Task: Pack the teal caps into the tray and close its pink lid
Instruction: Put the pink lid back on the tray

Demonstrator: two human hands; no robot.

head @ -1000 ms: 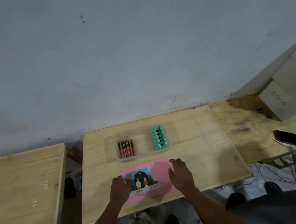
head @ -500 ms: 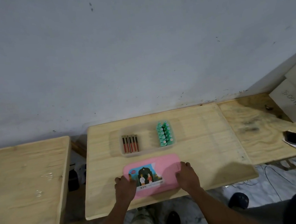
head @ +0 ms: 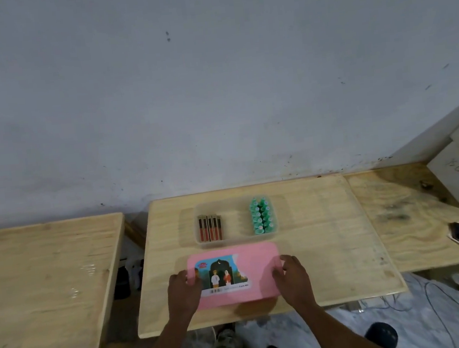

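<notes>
**A:** Both hands hold the pink lid (head: 257,274) at the near edge of the middle table (head: 328,234). The left hand (head: 183,289) curls round its left end and the right hand (head: 291,276) round its right end.

**B:** And the teal caps (head: 262,219)?

**A:** Standing in two rows in the right part of the clear tray (head: 236,237), just beyond the lid. Dark tubes (head: 210,228) fill the left part.

**B:** The step in hand?

**A:** Closing, I judge. Carry the lid level, align its rounded corners over the rim, then press evenly. It looks like thin, smooth plastic with a glossy sticker, and it may flex.
</notes>
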